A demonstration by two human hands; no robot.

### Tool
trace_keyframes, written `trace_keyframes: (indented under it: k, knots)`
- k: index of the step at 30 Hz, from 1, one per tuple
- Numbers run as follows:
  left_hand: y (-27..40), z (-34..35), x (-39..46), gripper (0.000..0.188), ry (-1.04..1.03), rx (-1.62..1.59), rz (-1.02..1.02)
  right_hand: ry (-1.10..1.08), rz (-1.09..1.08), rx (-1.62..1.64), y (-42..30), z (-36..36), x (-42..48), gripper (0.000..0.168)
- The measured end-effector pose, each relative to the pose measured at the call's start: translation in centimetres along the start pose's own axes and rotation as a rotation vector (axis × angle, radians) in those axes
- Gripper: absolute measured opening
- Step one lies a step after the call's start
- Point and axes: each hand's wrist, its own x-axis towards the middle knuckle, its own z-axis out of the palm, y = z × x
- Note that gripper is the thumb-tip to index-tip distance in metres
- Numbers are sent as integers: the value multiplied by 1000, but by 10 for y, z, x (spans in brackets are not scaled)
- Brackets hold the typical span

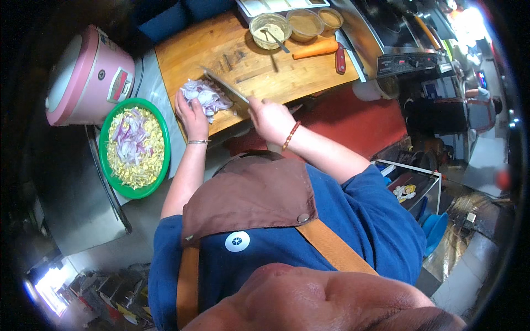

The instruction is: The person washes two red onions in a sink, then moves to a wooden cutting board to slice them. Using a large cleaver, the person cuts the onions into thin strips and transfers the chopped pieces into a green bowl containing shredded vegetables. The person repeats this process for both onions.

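Note:
A pile of sliced red onion (207, 96) lies near the left end of the wooden cutting board (281, 85). My left hand (192, 118) cups the pile's near left side, fingers along its edge and thumb against the slices. In my right hand (271, 119) is the handle of a kitchen knife (225, 85); its blade slants up and left across the board along the pile's right side. Left of the board, a green plastic basin (166, 155) holds bean sprouts (151, 165) topped with sliced red onion (130, 136).
A pink rice cooker (85, 82) stands beyond the basin. At the board's far right are a bowl (258, 40) with a spoon (275, 40), two plastic tubs (305, 25) of brownish contents, a peeled carrot (315, 49) and a red-handled tool (340, 58). Cooking equipment (410, 62) adjoins the right side.

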Motion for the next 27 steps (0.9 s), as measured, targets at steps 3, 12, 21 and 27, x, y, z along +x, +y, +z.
trace_keyframes:
  k: [3,12,21,27]
  knots:
    - [-4,2,-3,50,15,16,-25,34,-62,-30,9,0,18,23]
    - [-1,0,-7,53,20,26,-80,-134,-102,142,26,-12,26,23]
    - [34,7,-12,97,3,257,-62,-555,315,1014,104,22,92,20]
    - [35,24,4,91,61,354,-91,-630,300,973,81,28,103,21]
